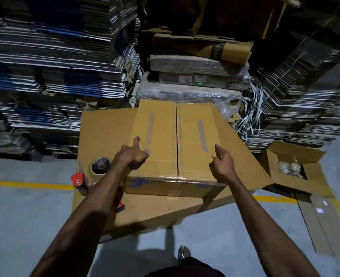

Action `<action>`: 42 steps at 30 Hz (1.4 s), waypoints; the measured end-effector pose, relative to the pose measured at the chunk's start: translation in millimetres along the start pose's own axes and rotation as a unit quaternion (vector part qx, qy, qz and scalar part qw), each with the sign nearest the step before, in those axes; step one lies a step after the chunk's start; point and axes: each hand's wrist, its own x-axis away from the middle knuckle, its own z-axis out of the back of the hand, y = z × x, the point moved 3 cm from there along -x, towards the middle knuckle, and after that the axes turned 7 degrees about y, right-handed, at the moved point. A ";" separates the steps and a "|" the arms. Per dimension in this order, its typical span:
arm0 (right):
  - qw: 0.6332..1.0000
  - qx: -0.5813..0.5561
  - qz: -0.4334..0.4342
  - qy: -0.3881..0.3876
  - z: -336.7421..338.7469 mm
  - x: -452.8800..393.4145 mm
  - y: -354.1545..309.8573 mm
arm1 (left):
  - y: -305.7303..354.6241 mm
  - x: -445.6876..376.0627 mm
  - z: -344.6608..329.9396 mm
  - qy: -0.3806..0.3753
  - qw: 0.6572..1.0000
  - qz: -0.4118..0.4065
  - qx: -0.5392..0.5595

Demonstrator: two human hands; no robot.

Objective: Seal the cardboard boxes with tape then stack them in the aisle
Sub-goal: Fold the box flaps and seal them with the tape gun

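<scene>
Head view, and both bare arms are out over the cardboard box, which sits closed on top of a bigger, flatter carton, its two top flaps meeting at a centre seam that runs away from the camera. Left hand is down on the left flap near the front corner, fingers spread loose, gripping nothing. Right hand rests on the right flap close to the front edge, index finger stretched forward, also empty. Clear tape glints along the front top edge of the box. Just left of the left forearm, a tape dispenser with a red handle and a roll of tape lies on the big carton. Off to the right on the floor, an open box shows pale contents inside. A yellow line crosses the grey floor, and tall stacks of flattened cartons fill the background.
</scene>
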 end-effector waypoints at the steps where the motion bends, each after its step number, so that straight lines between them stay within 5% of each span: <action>1: 1.000 0.029 0.007 -0.009 3.8 -5.7 -1.1 | 1.9 2.8 -3.5 -0.017 1.000 0.001 -0.007; 12: 0.986 0.145 0.078 -0.029 -16.4 -73.9 -28.2 | 29.9 -32.7 -18.1 0.140 0.989 -0.020 0.033; 25: 0.953 0.235 0.185 -0.052 -89.1 -267.7 -100.2 | 124.7 -216.7 32.2 0.186 0.975 -0.084 -0.091; 30: 0.919 0.225 0.304 -0.114 -144.6 -270.1 -157.1 | 189.8 -245.8 15.4 0.157 0.978 -0.106 -0.093; 34: 0.911 0.211 0.334 -0.116 -137.3 -285.5 -144.9 | 170.3 -258.1 25.0 0.171 0.972 -0.122 -0.102; 42: 0.966 0.174 0.164 -0.099 -58.5 -255.4 -61.7 | 74.2 -181.3 26.7 0.197 0.979 0.043 -0.010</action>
